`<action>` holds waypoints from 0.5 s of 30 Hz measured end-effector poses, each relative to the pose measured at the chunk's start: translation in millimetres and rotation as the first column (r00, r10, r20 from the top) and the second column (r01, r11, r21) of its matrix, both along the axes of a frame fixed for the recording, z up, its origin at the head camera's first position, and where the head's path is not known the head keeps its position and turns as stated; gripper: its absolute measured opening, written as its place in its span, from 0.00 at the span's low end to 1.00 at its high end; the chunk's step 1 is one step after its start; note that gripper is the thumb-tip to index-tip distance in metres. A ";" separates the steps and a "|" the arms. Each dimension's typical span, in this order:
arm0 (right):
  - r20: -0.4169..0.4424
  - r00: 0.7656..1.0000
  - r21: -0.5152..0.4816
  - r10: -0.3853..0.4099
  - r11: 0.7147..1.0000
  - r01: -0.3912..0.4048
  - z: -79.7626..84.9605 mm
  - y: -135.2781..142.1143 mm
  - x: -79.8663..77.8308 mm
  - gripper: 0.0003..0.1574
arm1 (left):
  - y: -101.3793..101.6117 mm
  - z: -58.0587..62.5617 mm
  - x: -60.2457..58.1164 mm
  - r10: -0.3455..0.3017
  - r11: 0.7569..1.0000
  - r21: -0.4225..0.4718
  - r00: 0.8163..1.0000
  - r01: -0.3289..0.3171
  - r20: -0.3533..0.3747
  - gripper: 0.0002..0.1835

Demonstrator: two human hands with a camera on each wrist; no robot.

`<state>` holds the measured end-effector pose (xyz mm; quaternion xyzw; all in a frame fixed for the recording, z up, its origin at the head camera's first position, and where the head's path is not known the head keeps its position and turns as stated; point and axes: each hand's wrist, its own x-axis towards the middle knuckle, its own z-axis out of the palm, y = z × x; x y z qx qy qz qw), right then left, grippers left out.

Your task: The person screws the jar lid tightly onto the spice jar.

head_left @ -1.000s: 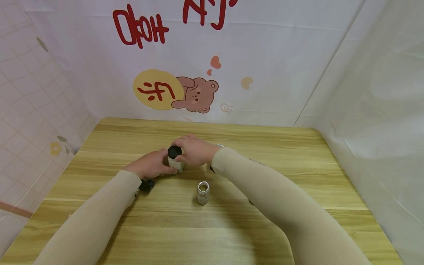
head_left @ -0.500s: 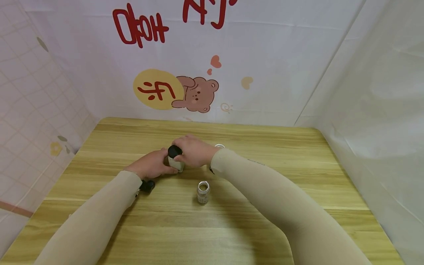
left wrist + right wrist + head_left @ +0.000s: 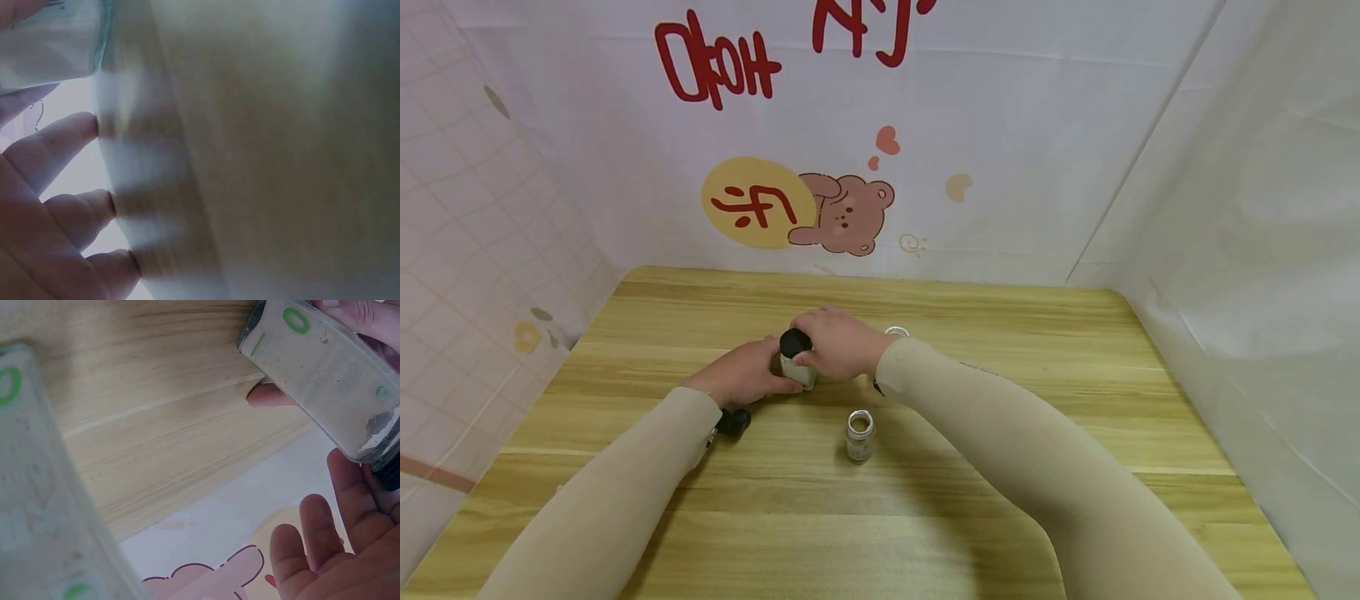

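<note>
Toward the left of the tabletop, a square clear glass bottle (image 3: 799, 375) with pale contents and a black cap (image 3: 795, 342) stands between both hands. My left hand (image 3: 737, 372) holds the bottle's body from the left, its thumb along the near side. From the right, my right hand (image 3: 842, 340) grips the cap between thumb and index finger. Green marks show on the bottle (image 3: 325, 381) in the right wrist view, with the other right fingers (image 3: 319, 512) spread below it. At the left wrist view's corner, part of the bottle (image 3: 50, 53) shows above the lower left fingers (image 3: 53, 150).
A small open jar (image 3: 859, 437) with a silvery rim stands nearer on the wooden table (image 3: 775, 517). Behind the right wrist another silvery rim (image 3: 897, 332) peeks out. A second green-marked bottle (image 3: 50, 487) is close in the right wrist view. A printed cloth (image 3: 1022, 150) rises behind.
The right thumb and fingers have shifted slightly on the cap, and the right forearm has moved a little. The left hand, bottle and open jar keep their places.
</note>
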<state>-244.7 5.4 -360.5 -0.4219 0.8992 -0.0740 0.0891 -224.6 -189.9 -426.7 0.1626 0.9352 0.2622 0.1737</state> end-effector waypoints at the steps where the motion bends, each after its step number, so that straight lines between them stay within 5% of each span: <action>1: 0.001 1.000 0.001 -0.002 1.000 0.002 0.3 0.0 -0.4 0.25 | 0.2 0.1 -0.1 0.001 1.000 0.000 1.000 -0.001 0.001 0.32; 15: 0.039 0.996 0.012 -0.080 0.997 0.080 17.2 13.6 -0.5 0.38 | 0.8 1.1 -0.2 0.007 1.000 -0.012 1.000 -0.006 0.010 0.33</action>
